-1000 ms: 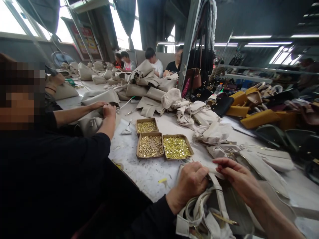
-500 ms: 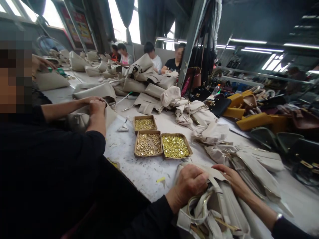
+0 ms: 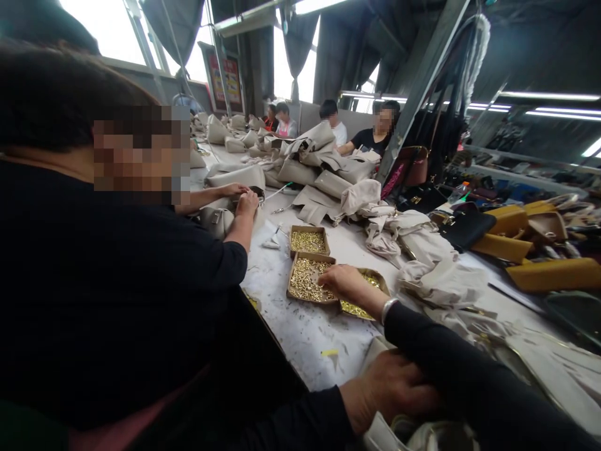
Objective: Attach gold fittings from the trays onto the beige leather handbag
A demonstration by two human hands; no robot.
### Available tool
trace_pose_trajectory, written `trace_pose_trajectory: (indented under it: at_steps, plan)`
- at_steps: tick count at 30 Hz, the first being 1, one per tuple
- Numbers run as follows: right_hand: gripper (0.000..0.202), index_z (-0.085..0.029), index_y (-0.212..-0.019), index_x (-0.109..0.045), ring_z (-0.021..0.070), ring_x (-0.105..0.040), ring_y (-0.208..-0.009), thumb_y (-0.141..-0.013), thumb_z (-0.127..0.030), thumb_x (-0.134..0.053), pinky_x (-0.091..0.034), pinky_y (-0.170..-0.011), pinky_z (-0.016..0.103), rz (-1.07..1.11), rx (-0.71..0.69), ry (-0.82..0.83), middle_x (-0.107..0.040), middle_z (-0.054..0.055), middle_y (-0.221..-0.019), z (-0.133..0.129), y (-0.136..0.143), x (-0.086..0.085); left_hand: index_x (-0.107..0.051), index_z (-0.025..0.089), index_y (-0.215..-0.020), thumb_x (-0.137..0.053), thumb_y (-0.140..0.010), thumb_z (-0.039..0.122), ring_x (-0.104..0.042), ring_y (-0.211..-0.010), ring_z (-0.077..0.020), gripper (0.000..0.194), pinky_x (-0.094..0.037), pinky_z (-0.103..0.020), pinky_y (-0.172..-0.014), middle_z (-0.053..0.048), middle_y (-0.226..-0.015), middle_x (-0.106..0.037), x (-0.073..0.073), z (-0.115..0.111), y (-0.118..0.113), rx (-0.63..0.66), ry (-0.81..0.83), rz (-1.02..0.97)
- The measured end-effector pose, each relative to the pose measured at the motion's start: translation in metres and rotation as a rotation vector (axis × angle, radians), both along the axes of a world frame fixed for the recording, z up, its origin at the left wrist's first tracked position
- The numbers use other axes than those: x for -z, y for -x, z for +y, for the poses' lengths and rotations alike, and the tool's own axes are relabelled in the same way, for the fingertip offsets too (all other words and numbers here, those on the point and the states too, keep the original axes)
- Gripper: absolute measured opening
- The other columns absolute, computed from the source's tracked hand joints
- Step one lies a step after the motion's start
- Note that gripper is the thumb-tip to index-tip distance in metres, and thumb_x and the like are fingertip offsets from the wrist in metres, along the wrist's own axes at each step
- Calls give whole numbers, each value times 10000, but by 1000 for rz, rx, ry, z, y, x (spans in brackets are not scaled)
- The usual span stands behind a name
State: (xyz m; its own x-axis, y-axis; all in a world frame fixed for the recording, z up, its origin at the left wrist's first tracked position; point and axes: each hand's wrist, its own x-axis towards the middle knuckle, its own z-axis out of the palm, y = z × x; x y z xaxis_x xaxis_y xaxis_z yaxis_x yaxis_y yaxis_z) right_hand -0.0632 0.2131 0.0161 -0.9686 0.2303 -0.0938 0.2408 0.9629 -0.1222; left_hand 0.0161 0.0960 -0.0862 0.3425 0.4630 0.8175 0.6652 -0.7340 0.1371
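My right hand (image 3: 345, 282) reaches into a shallow brown box (image 3: 293, 291) of small gold metal pieces, fingertips down among them; whether a piece is between them is too small to tell. Its wrist passes over a second box (image 3: 361, 309) of yellow-gold pieces. A third box (image 3: 308, 240) of gold pieces stands just behind. At the bottom, my left hand (image 3: 394, 389) rests on a beige bag (image 3: 425, 435), its fingers partly hidden under my right sleeve.
A co-worker (image 3: 107, 275) at the left handles another beige bag (image 3: 218, 219). Beige bags (image 3: 305, 169) are heaped at the back, beige pieces (image 3: 432, 282) lie to the right, and mustard bags (image 3: 554, 275) sit further right. More people sit behind.
My right hand has left the beige bag and moved forward and left to the box of gold pieces. My left hand stays at the bag. The view has swung left.
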Motion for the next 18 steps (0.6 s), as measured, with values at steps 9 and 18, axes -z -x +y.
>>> trace_pose_trajectory:
  at_steps: [9,18]
  plan:
    - [216,-254,-1010,-783,203,-705,-924,-957,-153,-599,-441,-703,259,-109,-130,-67,-768,57,-991,-17,12,26,-786,267,-780,-688,-906,338,-682,-773,-167,175,-534,-301,-741,-13,-760,-738,12,2,-1,101,70,73]
    - [170,-210,-916,-721,201,-671,-874,-978,-186,-565,-445,-745,272,-33,-93,-106,-742,68,-926,-16,8,43,-816,340,-905,-733,-869,463,-729,-937,-225,153,-578,-345,-735,-55,-986,-777,-16,4,27,-57,100,329]
